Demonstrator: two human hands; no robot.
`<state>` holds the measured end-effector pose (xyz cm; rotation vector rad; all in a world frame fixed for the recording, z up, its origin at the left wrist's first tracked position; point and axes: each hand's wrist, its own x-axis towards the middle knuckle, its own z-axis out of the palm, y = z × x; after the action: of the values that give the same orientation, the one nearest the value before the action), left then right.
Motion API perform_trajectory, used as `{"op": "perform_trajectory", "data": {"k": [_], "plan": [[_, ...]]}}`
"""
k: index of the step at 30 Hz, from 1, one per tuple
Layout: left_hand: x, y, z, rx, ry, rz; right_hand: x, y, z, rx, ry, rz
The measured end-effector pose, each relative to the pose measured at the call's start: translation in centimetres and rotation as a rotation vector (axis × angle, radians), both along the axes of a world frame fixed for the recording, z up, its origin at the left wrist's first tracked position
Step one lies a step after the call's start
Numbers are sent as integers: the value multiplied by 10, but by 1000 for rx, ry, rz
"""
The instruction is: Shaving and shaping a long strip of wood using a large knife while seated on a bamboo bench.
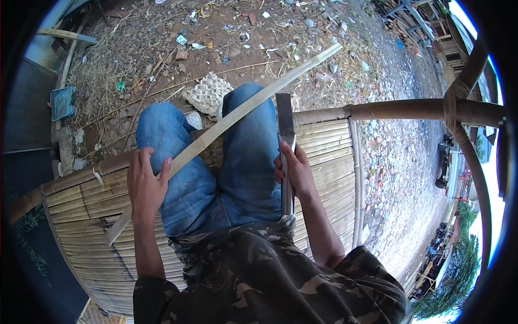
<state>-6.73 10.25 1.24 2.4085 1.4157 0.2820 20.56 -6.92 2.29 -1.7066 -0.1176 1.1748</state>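
Note:
A long, pale, flat strip of bamboo or wood (237, 114) slants across my thighs, from the slatted seat at lower left to beyond my right knee. My left hand (147, 181) grips it near its lower end, thumb on top and fingers curled round the far side. My right hand (294, 168) is closed round a machete-like knife (285, 116), held upright beside my right thigh. Its dark, squared end points away from me, and a shiny metallic length runs below my fist towards my waist. The knife and the strip are apart.
I sit on a bamboo-slat platform (86, 227) edged by a thick pole (394, 109). A pole joint (457, 102) stands at right. Beyond my knees, an egg tray (208, 93) lies on littered ground (237, 40). A blue basket (62, 103) is at far left.

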Motion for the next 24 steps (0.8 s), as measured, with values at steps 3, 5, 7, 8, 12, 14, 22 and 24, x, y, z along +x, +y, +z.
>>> {"op": "perform_trajectory", "data": {"k": [3, 5, 7, 8, 12, 14, 22, 24], "plan": [[36, 0, 5, 120, -154, -201, 0, -6, -2, -39, 51, -72], [54, 3, -12, -125, -143, -217, -7, -12, -7, -62, 41, -57], [63, 5, -17, -365, -139, -233, -19, -12, -2, -84, 37, -10], [61, 7, -16, -369, -132, -221, -22, -12, -2, -88, 46, 1], [35, 12, -13, -517, -239, -217, -33, -6, 2, -145, 20, 88], [25, 10, -11, -570, -207, -182, -24, -1, 5, -170, -17, 123], [19, -4, -21, -341, -318, -162, -7, 43, -11, -56, -20, 0], [29, -4, -20, -375, -222, -112, -16, 48, -16, -94, -55, 91]]}}
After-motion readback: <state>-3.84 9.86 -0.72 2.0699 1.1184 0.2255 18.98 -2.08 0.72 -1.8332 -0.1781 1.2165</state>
